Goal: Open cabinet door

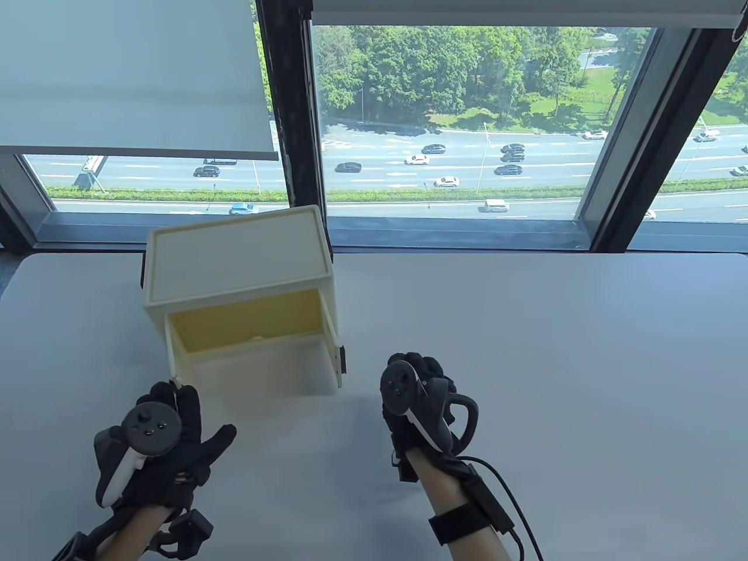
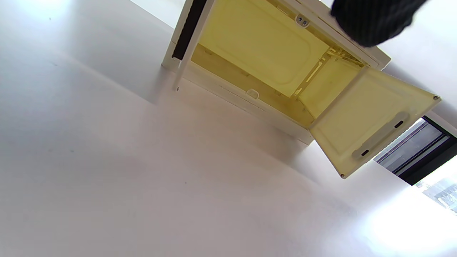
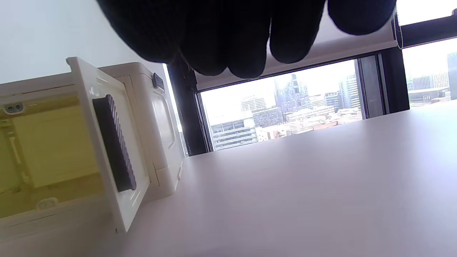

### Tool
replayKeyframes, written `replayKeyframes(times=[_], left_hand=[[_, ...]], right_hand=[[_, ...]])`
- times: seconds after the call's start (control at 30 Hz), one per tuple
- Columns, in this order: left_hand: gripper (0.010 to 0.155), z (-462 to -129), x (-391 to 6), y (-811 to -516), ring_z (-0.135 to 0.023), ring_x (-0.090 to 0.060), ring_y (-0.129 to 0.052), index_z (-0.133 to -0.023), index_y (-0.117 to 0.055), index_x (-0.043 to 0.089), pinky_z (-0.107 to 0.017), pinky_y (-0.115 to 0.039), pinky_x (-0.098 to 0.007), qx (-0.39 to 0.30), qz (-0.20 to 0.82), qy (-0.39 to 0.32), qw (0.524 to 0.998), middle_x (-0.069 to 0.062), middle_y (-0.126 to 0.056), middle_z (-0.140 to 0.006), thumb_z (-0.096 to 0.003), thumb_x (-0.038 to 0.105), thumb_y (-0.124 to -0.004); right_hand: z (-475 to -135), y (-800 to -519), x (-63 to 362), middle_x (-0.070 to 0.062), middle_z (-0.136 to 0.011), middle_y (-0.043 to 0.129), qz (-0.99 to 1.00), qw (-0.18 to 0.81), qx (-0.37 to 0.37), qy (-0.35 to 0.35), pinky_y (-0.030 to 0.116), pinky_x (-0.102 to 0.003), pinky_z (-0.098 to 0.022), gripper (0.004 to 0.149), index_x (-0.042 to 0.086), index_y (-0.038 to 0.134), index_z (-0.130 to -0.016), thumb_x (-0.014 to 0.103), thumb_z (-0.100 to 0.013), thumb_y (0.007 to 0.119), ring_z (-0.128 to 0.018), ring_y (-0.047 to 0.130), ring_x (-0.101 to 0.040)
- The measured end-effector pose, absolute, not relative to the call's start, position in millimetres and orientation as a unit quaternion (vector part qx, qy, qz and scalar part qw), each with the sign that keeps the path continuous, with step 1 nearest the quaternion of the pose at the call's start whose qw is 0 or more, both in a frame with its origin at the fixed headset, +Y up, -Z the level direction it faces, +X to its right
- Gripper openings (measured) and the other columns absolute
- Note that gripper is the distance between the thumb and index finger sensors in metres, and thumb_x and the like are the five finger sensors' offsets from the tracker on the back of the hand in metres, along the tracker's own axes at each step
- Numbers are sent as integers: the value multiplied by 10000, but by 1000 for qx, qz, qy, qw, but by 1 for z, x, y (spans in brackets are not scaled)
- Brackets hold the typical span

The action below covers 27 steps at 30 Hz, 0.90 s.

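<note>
Table view: the cream plastic cabinet (image 1: 239,274) sits left on the white worktop (image 1: 526,350), both doors swung wide. Left hand (image 1: 158,444), fingers spread, holds nothing, just beside the left door (image 1: 171,350); right hand (image 1: 418,403) rests apart.

Left wrist view: the yellow interior (image 2: 257,53) is exposed.

Right wrist view: fingers (image 3: 228,35) curl loosely, empty, near the right door (image 3: 110,142).

Opening looks complete; withdrawing should suffice.

No writing is showing anywhere in these views. The cabinet (image 1: 239,274) is carrying no label, brand or number that can be read.

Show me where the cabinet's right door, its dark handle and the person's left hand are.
right door (image 3: 137,167): right wrist view, on its pale outer face.
dark handle (image 3: 114,142): right wrist view, on the middle of the ribbed bar.
left hand (image 1: 155,444): table view, on the back of the glove.
</note>
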<state>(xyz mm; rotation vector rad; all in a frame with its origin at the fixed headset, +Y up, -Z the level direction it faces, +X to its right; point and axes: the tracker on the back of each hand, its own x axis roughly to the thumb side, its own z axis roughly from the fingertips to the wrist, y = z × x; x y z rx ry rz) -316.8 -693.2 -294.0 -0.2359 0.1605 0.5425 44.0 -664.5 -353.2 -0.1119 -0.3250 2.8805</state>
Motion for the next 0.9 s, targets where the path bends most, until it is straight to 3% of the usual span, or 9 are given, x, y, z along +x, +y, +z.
replayKeyframes(times=[0.27, 0.5, 0.9], left_hand=[[917, -292, -311, -695, -1012, -288, 182, -1102, -97, 231, -765, -108, -592, -119, 260, 71, 955, 16, 186, -1059, -498, 673, -626], [914, -292, -308, -698, -1011, -287, 183, -1102, -95, 231, -765, -107, -592, -126, 256, 67, 956, 17, 188, -1058, -500, 671, -624], [908, -291, -303, -699, -1002, -259, 200, -1098, -91, 235, -767, -65, -565, -129, 254, 51, 957, 32, 200, -1040, -502, 666, -624]], right_hand=[[-315, -672, 60, -56, -1157, 500, 987, 110, -3, -119, 489, -613, -658, 592, 263, 550, -1093, 488, -548, 603, -1076, 417, -342], [-304, -687, 58, -67, -1168, 326, 989, 94, 27, -107, 304, -601, -673, 629, 266, 416, -1120, 514, -553, 527, -1037, 195, -319], [-307, -699, 66, -64, -1162, 217, 992, 98, 26, -78, 216, -594, -656, 656, 264, 313, -1126, 530, -551, 485, -1011, 92, -309]])
